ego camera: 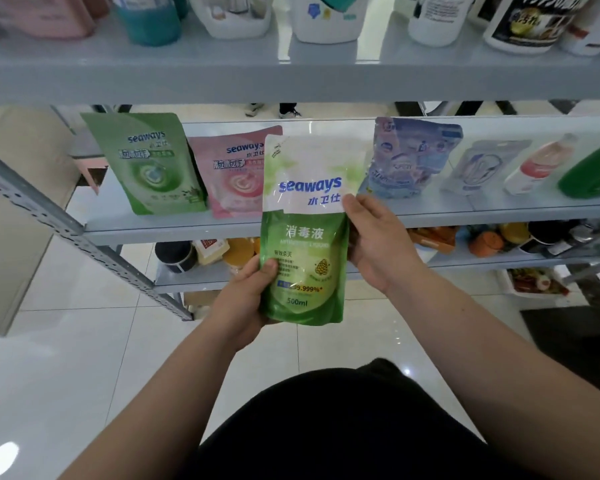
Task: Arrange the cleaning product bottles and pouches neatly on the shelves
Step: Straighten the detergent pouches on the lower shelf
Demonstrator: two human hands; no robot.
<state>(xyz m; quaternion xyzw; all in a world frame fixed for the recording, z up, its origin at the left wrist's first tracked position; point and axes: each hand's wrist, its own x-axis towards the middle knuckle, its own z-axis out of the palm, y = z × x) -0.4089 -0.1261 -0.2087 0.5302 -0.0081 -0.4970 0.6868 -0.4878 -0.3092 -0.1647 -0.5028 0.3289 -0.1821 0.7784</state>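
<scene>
Forearms reached forward from a dark-clothed torso at the bottom of the view, over a glossy white tiled floor (84, 341). Left hand (246, 299) gripped the lower left edge of a green-and-white Seaways disinfectant pouch (305, 230), thumb pressed on its front near the base. Right hand (374, 244) closed on the pouch's right edge at mid-height, thumb tip on the white upper panel. Pouch was held upright in the air in front of the middle shelf (465, 209), touching no shelf, its label marked 500ml facing the camera.

Behind it, on the middle shelf, a green Seaways pouch (146, 164) stood leaning at far left, with a pink Seaways pouch (232, 178) just beside it and partly hidden by the held pouch. To the right of the held pouch stood a blue-purple pouch (409, 157), then a pale translucent pouch (482, 168), a bottle with a red label (537, 164) lying tilted, and a green container (593, 171) cut off at the frame edge.

Lower shelf (201, 278) carried assorted jars and packets, blurred. Top shelf (291, 74) held a row of bottles seen only at their bases: pink (49, 15), teal (149, 22), several white (326, 19), and one with a black label (530, 22). Perforated grey upright (70, 223) framed the shelving at left.
</scene>
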